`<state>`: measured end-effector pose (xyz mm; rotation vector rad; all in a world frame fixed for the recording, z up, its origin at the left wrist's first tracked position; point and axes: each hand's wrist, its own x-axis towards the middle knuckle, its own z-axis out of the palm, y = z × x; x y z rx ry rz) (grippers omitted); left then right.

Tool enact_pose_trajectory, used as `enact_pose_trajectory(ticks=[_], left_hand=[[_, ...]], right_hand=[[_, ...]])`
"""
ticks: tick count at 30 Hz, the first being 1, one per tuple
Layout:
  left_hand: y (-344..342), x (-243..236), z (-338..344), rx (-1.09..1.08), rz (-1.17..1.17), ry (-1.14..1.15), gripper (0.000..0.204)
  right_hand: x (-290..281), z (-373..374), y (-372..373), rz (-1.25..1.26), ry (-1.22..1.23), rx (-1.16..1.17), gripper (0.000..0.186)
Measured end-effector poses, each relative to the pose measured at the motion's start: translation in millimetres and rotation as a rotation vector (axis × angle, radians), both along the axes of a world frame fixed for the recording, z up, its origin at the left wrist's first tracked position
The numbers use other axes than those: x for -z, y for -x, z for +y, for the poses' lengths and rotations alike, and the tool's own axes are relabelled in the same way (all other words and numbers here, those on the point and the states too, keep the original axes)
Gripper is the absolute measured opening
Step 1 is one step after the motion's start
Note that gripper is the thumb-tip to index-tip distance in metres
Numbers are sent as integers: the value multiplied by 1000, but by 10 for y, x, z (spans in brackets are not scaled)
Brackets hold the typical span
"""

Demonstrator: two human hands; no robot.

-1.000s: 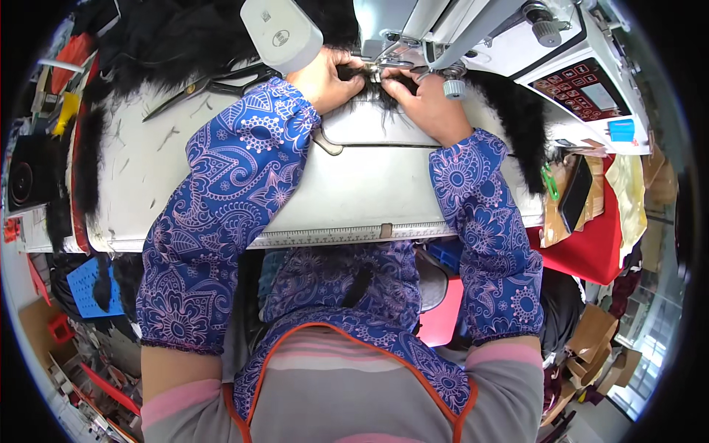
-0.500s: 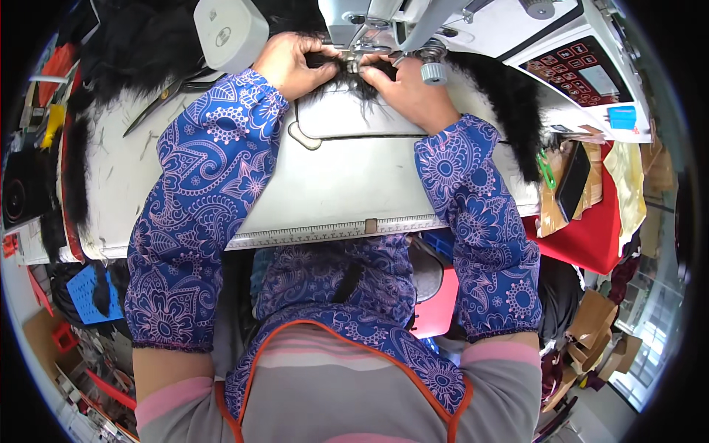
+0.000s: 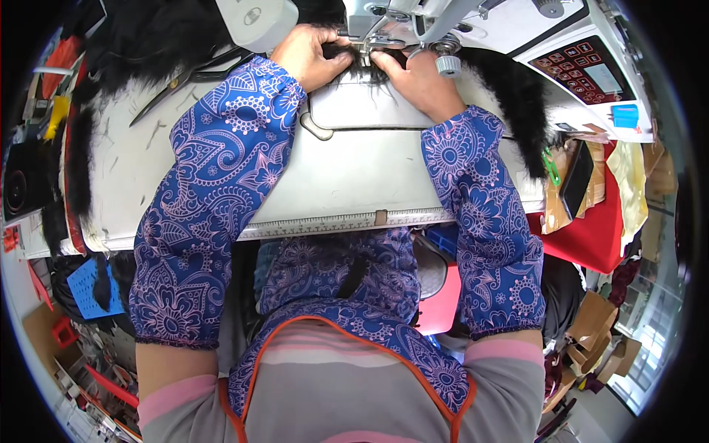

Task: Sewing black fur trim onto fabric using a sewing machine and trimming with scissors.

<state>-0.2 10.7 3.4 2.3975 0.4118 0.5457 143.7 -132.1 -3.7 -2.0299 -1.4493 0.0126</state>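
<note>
A strip of long black fur [image 3: 509, 92] runs under the sewing machine head [image 3: 384, 26] and trails over the table to the right. Left of the presser foot, my left hand [image 3: 306, 59] is closed, thumb against fingers, pinching the fur. Close on the other side, my right hand [image 3: 422, 81] grips the same fur, its thumb pointing at the foot. The fingertips of both hands are partly hidden by fur and machine parts. Blue patterned sleeves cover both forearms.
Dark scissors [image 3: 173, 85] lie left of my left hand, beside a heap of black fur [image 3: 159, 40]. A ruler strip [image 3: 317, 227] lines the table's front edge. At right are a control panel [image 3: 583, 70], a phone [image 3: 576, 181] and a red cloth [image 3: 591, 236].
The whole view has shifted a little, so table and machine sit slightly right and higher. Both hands stay by the presser foot with the fur between them.
</note>
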Motion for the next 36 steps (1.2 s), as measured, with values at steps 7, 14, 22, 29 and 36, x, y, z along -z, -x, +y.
enact_pose_trajectory(ticks=[7, 14, 22, 29, 36], left_hand=[[-18, -75, -63, -84, 56, -33, 25], [145, -167, -128, 225, 110, -5, 20], [913, -296, -580, 204, -1, -144, 21], [1855, -295, -379, -6, -83, 265, 30], [2392, -334, -410, -489, -35, 876, 20]], right_hand=[[14, 8, 2, 27, -16, -4, 39], [-170, -245, 227, 83, 56, -138, 22], [-352, -553, 666, 97, -110, -378, 12], [-322, 543, 1150, -228, -255, -529, 25], [-366, 1163, 1333, -515, 116, -244, 25]])
